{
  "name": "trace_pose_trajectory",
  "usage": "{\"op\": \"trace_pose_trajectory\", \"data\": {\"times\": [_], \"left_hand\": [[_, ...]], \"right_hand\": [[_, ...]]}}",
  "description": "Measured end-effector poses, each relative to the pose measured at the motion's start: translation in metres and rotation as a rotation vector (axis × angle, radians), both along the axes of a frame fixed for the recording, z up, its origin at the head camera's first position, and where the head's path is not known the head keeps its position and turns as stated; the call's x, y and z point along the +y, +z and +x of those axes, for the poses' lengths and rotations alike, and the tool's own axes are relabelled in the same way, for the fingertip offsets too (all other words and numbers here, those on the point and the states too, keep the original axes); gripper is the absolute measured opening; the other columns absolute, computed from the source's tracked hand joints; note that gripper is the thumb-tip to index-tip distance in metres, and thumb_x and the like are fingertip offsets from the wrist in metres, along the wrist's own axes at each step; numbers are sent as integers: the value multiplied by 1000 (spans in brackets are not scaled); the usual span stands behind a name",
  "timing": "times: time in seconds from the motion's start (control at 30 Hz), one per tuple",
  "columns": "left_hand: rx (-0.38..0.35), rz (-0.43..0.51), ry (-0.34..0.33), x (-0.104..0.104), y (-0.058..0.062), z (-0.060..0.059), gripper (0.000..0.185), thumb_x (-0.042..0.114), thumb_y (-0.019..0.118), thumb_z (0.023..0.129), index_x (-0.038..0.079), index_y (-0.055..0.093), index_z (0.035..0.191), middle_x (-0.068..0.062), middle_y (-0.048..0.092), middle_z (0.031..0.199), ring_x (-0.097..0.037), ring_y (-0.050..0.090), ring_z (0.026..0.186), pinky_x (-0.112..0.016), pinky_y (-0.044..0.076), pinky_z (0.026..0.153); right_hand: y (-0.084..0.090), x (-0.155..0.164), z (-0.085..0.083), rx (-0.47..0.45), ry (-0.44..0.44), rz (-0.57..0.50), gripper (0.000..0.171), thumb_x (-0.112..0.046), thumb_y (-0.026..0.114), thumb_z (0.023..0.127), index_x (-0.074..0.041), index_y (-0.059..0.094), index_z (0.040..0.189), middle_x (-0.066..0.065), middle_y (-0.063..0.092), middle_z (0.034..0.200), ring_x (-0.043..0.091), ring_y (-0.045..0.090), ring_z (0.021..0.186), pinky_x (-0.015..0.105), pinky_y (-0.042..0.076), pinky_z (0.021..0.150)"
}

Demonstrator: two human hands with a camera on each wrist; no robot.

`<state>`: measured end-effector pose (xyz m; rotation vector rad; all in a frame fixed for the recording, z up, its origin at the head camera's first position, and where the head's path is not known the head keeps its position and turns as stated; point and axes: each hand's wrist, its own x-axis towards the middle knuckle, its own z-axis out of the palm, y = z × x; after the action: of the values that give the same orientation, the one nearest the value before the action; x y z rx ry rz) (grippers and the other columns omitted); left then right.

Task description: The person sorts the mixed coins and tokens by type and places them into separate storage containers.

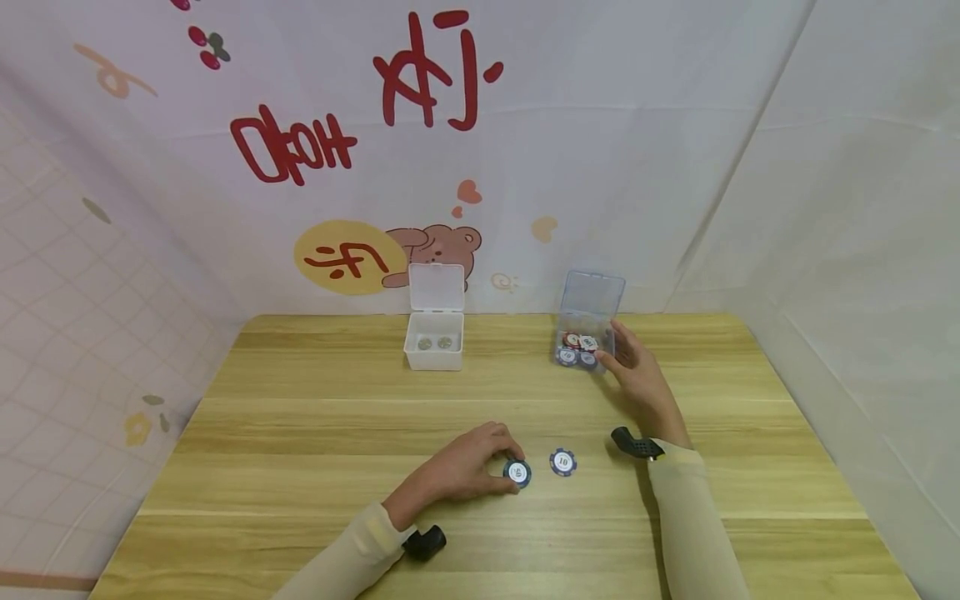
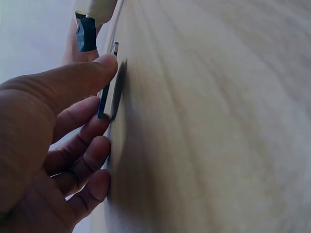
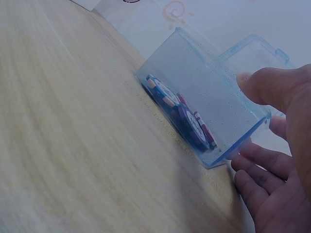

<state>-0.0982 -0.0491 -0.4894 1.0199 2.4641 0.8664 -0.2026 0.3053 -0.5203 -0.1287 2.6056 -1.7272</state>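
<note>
Two round dark-blue poker chips sit nearest on the wooden tabletop. The left hand pinches one dark-blue chip between thumb and curled fingers; in the left wrist view it stands tilted on edge, its face hidden. Just beside it, the second dark-blue chip marked 10 lies flat, face up. Farther back, the right hand, its fingers relaxed, touches the clear blue plastic box holding more chips. Well apart to its left stands an open white plastic box, contents too small to identify.

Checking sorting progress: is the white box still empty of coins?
No: the head view shows two silver coins lying inside the open white box.
</note>
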Motion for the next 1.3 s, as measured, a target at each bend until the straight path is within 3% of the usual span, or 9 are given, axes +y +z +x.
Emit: {"op": "trace_pose_trajectory", "data": {"times": [0.33, 0.63, 1.3], "left_hand": [[-42, 57, 23, 0, -1, -4, 32, 28, 85, 86, 18, 73, 114, 8, 60, 104, -7, 57, 98, -19, 49, 87], [-25, 126, 45, 2, -1, -9, 34, 26, 84, 87, 14, 71, 116, 2, 62, 105, -13, 60, 95, -20, 51, 83], [1, 258, 147, 13, 2, -24, 33, 22, 84, 87, 12, 70, 115, -4, 61, 99, -23, 60, 86, -17, 46, 70]], "right_hand": [[5, -3, 3, -12, 0, -24, 79, -26, 65, 103, -14, 18, 166, 27, 28, 165, 47, 31, 151, 58, 26, 122], [34, -14, 17, -21, 19, -31, 76, -14, 62, 103, -2, 18, 164, 34, 27, 162, 52, 29, 150, 60, 25, 122], [34, -15, 18, -7, 20, -33, 76, -13, 63, 102, -1, 19, 163, 34, 28, 162, 52, 30, 150, 60, 26, 122]]}}
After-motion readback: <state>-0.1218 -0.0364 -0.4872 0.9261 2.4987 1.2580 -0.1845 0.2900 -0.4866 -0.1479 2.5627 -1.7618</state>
